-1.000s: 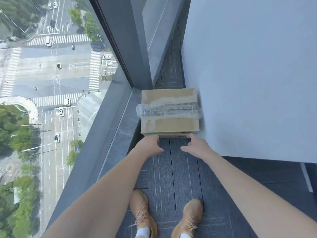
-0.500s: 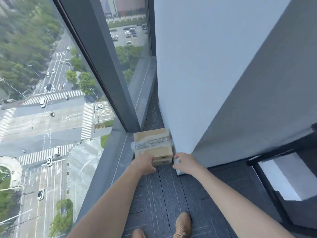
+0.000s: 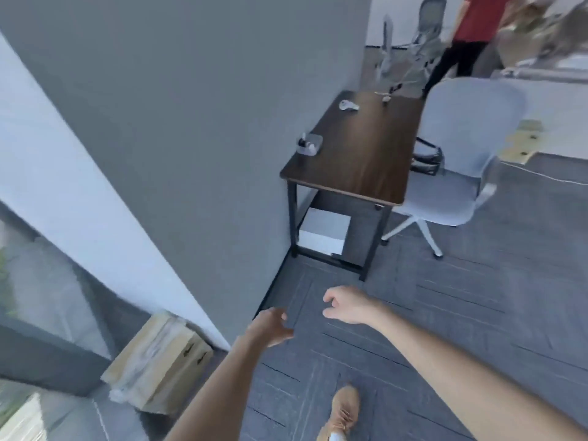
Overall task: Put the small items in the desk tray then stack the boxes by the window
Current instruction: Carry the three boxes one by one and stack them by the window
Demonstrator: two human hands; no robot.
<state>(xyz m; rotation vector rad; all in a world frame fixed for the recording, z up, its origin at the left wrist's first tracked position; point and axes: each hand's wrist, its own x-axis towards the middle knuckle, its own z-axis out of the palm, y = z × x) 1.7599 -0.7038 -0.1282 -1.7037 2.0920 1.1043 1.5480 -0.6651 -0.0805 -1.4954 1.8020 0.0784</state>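
Note:
A taped cardboard box (image 3: 159,361) rests on the floor at the lower left, against the window sill and the wall corner. My left hand (image 3: 270,326) hovers over the carpet to its right, empty, fingers loosely curled. My right hand (image 3: 346,305) is a little further right, also empty with fingers apart. A white box (image 3: 323,230) sits under the dark wooden desk (image 3: 359,154). On the desk's near left corner stands a clear desk tray (image 3: 309,143) with small items in it; a white item (image 3: 348,105) lies further back.
A grey wall (image 3: 191,122) runs between the window and the desk. A light grey office chair (image 3: 458,160) stands right of the desk. A person in a red top (image 3: 471,30) stands at the back. My tan shoe (image 3: 342,412) is on the grey carpet.
Both hands have let go of the cardboard box, which stays by the window. The view has swung right, away from the window, toward the desk and the white box beneath it.

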